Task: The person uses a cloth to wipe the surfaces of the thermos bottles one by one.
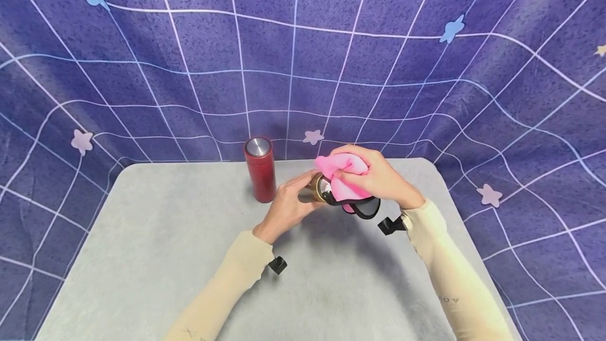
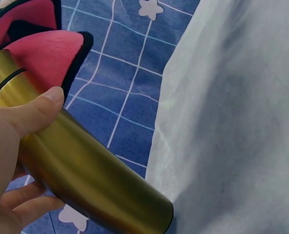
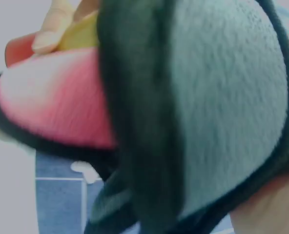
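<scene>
In the head view my left hand (image 1: 284, 205) grips a gold thermos bottle (image 2: 93, 165), tilted, its metallic top turned toward my right hand. The left wrist view shows the thumb lying along the bottle's side and fingers curled beneath. My right hand (image 1: 382, 175) holds a bunched pink cloth (image 1: 349, 187) against the bottle's top end, thumb pressed into the folds. Black edging runs round the cloth, and a grey side (image 3: 227, 97) fills much of the right wrist view. The cloth hides part of the bottle's top and some right fingers.
Just left of the hands, a red thermos bottle (image 1: 262, 179) with a silver top stands upright on the light grey table (image 1: 165, 246). A blue-purple gridded curtain (image 1: 265, 88) with star shapes surrounds the table's back and sides.
</scene>
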### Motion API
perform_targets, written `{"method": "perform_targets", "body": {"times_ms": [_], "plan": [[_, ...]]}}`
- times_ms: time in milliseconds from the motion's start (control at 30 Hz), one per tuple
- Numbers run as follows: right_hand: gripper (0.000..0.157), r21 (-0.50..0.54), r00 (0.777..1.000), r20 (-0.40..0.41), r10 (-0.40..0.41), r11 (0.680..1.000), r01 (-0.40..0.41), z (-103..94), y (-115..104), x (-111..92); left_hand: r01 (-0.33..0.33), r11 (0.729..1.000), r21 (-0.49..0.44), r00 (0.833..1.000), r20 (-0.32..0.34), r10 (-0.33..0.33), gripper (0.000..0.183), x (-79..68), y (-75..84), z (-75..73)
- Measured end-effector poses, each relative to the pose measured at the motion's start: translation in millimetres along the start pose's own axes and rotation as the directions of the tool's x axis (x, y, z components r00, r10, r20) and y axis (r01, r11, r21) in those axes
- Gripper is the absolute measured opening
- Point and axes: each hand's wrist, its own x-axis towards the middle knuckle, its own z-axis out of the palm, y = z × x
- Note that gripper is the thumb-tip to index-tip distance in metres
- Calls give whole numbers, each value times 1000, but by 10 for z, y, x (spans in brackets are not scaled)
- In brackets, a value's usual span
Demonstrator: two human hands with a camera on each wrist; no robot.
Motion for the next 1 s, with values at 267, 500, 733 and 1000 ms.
{"method": "perform_targets", "body": {"times_ms": [267,500,733,1000], "plan": [[38,166,959,-225,174,976,-138,95,217,-216,-4,1000,-6,1000,-12,4,79,-6,-10,4],[35,300,908,-347,235,945,-129,244,337,-392,29,999,-26,1000,-5,-29,79,3,13,-23],[33,367,865,-426,263,925,-100,387,444,-546,61,991,-121,995,-77,-71,80,-9,55,-76],[23,470,788,-477,389,871,-146,537,594,-687,109,948,-298,962,-207,-176,62,-83,157,-164]]}}
